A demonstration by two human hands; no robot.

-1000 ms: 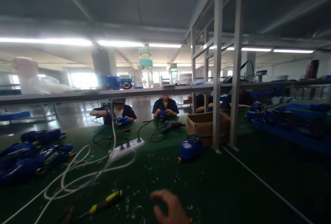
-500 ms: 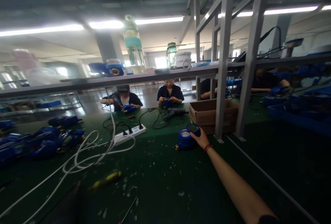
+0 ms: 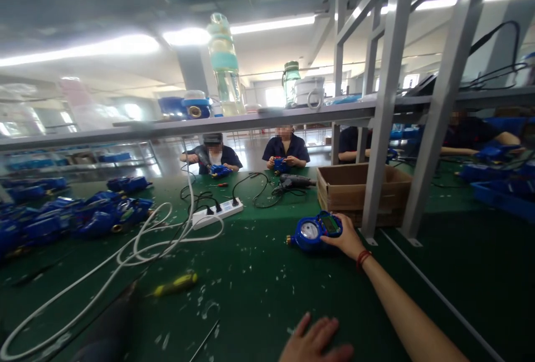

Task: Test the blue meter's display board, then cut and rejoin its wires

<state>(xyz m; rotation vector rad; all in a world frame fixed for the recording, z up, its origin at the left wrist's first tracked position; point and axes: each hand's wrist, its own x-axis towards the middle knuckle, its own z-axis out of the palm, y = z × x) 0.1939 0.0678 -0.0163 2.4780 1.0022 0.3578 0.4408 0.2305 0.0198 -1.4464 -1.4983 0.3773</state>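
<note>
My right hand (image 3: 348,235), with a red cord at its wrist, grips the right end of a blue water meter (image 3: 310,231). The meter lies on the green bench with its round white dial facing up. Beside the dial is a raised rectangular part with a dark green face, and a brass end points left. My left hand (image 3: 314,341) is at the bottom edge, palm down with fingers spread, holding nothing. It is over the bench, nearer to me than the meter, and partly cut off by the frame.
A cardboard box (image 3: 346,190) stands behind the meter beside grey shelf posts (image 3: 387,100). To the left are a white power strip (image 3: 217,213), looped white cable, a yellow screwdriver (image 3: 176,284) and piled blue meters (image 3: 92,214). Co-workers sit opposite. Plastic scraps dot the bench.
My left hand has come into view at the bottom. The meter now lies more level, its dial and dark green face showing more, with my right hand still on it. The view has shifted.
</note>
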